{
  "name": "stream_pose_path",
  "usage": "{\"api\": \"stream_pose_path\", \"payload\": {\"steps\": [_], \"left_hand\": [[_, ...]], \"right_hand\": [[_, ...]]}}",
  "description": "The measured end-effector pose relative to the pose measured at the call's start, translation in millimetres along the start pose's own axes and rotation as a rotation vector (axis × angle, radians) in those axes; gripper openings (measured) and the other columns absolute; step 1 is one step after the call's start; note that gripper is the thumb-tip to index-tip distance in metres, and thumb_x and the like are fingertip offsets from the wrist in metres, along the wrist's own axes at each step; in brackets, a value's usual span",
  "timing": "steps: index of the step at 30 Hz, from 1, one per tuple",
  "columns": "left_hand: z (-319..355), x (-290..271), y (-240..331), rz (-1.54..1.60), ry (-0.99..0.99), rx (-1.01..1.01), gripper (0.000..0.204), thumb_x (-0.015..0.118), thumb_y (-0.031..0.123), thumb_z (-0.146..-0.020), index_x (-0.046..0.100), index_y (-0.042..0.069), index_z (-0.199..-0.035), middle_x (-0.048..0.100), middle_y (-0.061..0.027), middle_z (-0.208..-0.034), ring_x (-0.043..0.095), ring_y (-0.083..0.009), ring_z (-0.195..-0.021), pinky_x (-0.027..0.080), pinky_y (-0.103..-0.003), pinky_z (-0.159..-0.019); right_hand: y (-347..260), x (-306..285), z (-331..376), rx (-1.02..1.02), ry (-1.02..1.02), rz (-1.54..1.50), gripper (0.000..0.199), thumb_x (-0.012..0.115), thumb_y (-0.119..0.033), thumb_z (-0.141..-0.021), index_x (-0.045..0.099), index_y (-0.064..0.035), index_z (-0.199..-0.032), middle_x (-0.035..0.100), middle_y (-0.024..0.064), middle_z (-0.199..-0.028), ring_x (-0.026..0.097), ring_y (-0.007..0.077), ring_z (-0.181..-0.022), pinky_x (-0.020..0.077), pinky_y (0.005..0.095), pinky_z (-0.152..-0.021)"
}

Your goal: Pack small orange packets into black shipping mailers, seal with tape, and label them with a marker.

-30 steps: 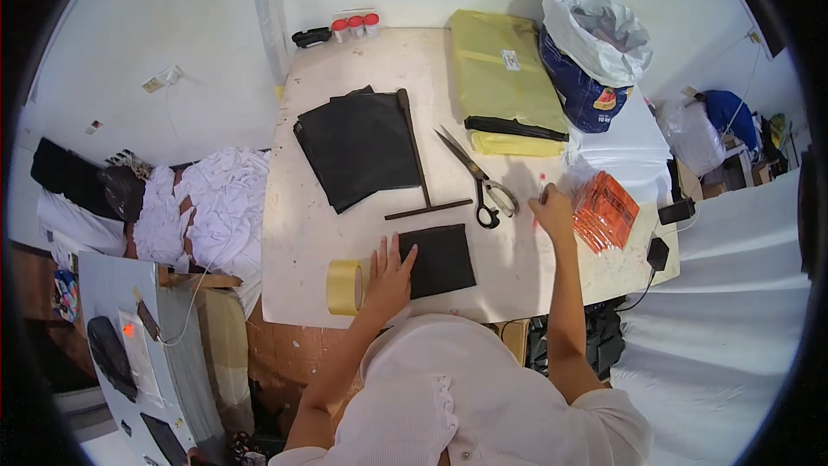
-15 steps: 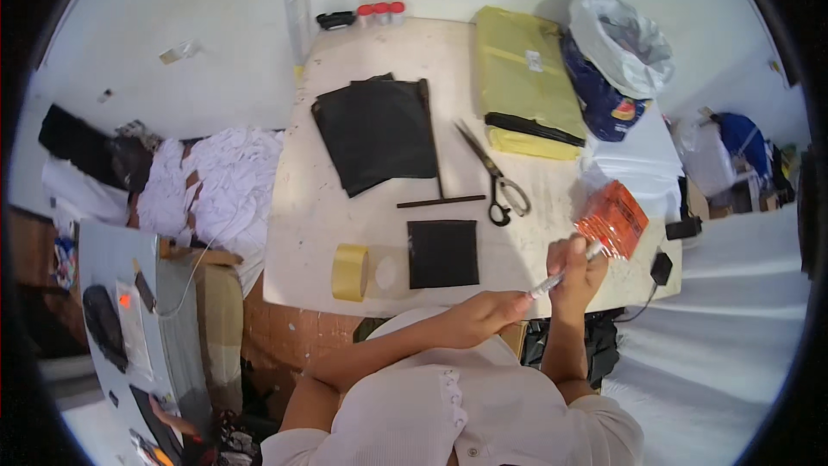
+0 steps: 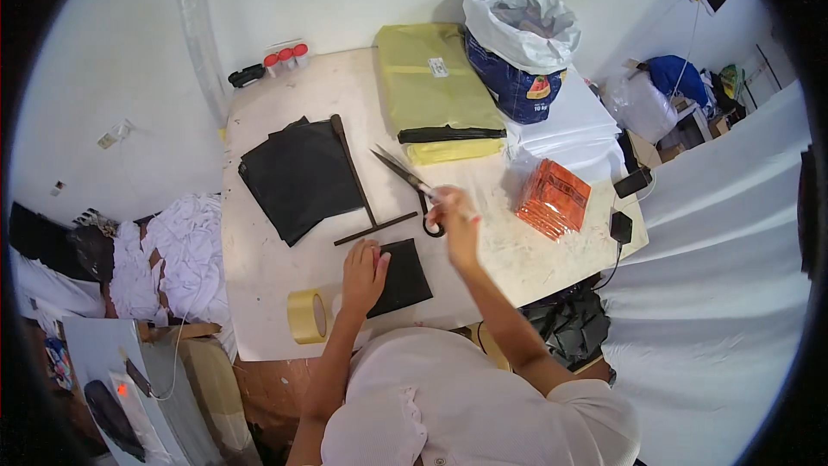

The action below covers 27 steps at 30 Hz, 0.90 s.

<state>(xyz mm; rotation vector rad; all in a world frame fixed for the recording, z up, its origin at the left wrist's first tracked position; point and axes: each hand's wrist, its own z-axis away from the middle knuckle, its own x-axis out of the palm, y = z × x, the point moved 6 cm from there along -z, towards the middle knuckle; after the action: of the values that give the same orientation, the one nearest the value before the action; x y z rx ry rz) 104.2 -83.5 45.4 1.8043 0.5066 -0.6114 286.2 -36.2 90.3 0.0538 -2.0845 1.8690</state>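
My left hand (image 3: 362,278) lies with open fingers on the left part of a small black square sheet (image 3: 402,280). Its fingertips point away from me, and the palm hides that side of the square. Above the handles of a pair of scissors (image 3: 401,171) is my right hand (image 3: 457,214), smeared by motion. A pale streak runs by its fingers, too blurred to name, and whether they grip anything does not show. The scissors' black loop is visible beside the hand; the other loop is covered.
Larger black sheets (image 3: 302,177) and a dark T-shaped bar (image 3: 375,226) lie at the left. A yellow tape roll (image 3: 306,317) stands near the front edge. Farther back are a yellow package (image 3: 440,91), a blue-and-white sack (image 3: 517,82) and orange packets (image 3: 555,198).
My hands have parted from the slim pale stick they both held. The left came down on the small black square; the right moved left to the scissors. The view has swung right.
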Motion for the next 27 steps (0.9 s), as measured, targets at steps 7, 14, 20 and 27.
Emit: {"api": "stream_pose_path", "payload": {"steps": [7, 14, 20, 27], "left_hand": [[31, 16, -21, -0.234, -0.095, 0.046, 0.034, 0.059, 0.021, -0.083, 0.051, -0.005, -0.103, 0.042, -0.0173, -0.128, 0.034, -0.0352, -0.124, 0.026, -0.047, -0.103], [36, 14, -21, -0.204, -0.013, 0.021, 0.021, 0.059, 0.019, -0.082, 0.050, 0.001, -0.085, 0.043, -0.0192, -0.126, 0.036, -0.0354, -0.123, 0.025, -0.047, -0.103], [43, 6, -22, -0.207, 0.018, 0.010, 0.022, 0.059, 0.019, -0.082, 0.051, 0.000, -0.088, 0.046, -0.0166, -0.123, 0.042, -0.0325, -0.115, 0.029, -0.044, -0.098], [48, -2, -37, -0.160, 0.099, -0.136, 0.019, 0.057, 0.016, -0.083, 0.053, 0.001, -0.094, 0.055, -0.0107, -0.108, 0.047, -0.0290, -0.102, 0.030, -0.038, -0.090]], "right_hand": [[63, 29, 35, -0.468, -0.122, 0.510, 0.011, 0.053, -0.012, -0.088, 0.056, -0.0019, -0.093, 0.053, 0.0109, -0.088, 0.051, 0.0234, -0.085, 0.0399, 0.0312, -0.079], [80, 27, 33, -0.172, -0.179, 0.292, 0.011, 0.053, -0.011, -0.088, 0.054, -0.0003, -0.085, 0.053, 0.0094, -0.082, 0.054, 0.0187, -0.074, 0.0422, 0.0273, -0.070], [79, 14, 28, 0.056, -0.127, -0.011, 0.021, 0.049, -0.015, -0.091, 0.053, 0.0010, -0.104, 0.057, 0.0070, -0.095, 0.054, 0.0120, -0.080, 0.0428, 0.0254, -0.075], [68, 21, 50, 0.282, -0.582, 0.253, 0.009, 0.055, -0.006, -0.084, 0.056, 0.0000, -0.091, 0.058, 0.0024, -0.079, 0.052, 0.0072, -0.075, 0.0424, 0.0213, -0.069]]}}
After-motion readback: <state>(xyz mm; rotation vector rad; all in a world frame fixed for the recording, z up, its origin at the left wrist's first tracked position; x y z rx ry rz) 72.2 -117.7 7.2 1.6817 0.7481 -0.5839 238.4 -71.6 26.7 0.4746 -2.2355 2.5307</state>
